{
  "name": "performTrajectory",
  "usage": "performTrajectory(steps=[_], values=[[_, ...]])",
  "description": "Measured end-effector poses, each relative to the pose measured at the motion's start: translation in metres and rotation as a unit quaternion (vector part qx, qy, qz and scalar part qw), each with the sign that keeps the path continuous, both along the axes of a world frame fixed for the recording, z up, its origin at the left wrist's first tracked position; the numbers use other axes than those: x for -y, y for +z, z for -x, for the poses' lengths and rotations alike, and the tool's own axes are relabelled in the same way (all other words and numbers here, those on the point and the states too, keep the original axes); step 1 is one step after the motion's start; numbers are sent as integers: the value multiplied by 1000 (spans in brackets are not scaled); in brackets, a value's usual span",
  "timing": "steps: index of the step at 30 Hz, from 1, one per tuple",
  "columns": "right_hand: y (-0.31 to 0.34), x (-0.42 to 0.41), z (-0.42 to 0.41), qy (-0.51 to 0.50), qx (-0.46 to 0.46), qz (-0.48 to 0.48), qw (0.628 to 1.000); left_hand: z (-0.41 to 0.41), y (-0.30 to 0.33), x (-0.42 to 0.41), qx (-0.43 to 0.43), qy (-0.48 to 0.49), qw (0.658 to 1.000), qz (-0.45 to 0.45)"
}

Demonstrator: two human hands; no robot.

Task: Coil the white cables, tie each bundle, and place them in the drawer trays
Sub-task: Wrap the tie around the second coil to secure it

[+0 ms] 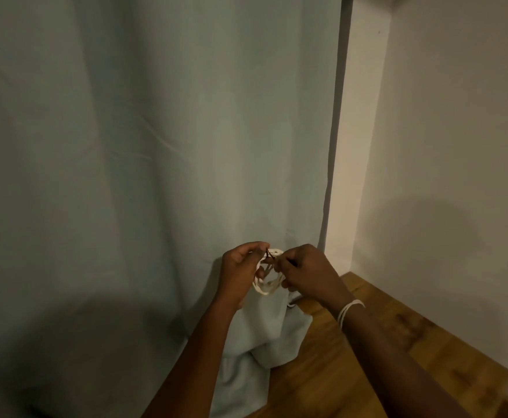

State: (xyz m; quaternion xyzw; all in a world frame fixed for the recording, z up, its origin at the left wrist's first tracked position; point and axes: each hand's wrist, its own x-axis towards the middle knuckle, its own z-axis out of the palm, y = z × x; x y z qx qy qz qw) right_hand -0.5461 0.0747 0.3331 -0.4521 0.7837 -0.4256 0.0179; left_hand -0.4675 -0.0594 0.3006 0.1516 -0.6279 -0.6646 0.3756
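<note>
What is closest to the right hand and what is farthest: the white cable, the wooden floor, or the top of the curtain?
From the right hand:
1. White cable, held in its fingers, just to the left.
2. Wooden floor, below and to the right.
3. Top of the curtain, far up on the left.

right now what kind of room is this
Probably a room in a home: a long pale curtain pooling on a wooden floor, beside a plain painted wall. No drawer shows.
</note>
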Motion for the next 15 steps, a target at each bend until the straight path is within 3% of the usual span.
performTrajectory(steps=[6, 15], values=[[-6, 4, -18, 1, 75, 38, 996, -2, 16, -4, -2, -34, 998, -48], [-17, 0, -9, 19, 47, 74, 996, -16, 18, -6, -19, -67, 995, 67]])
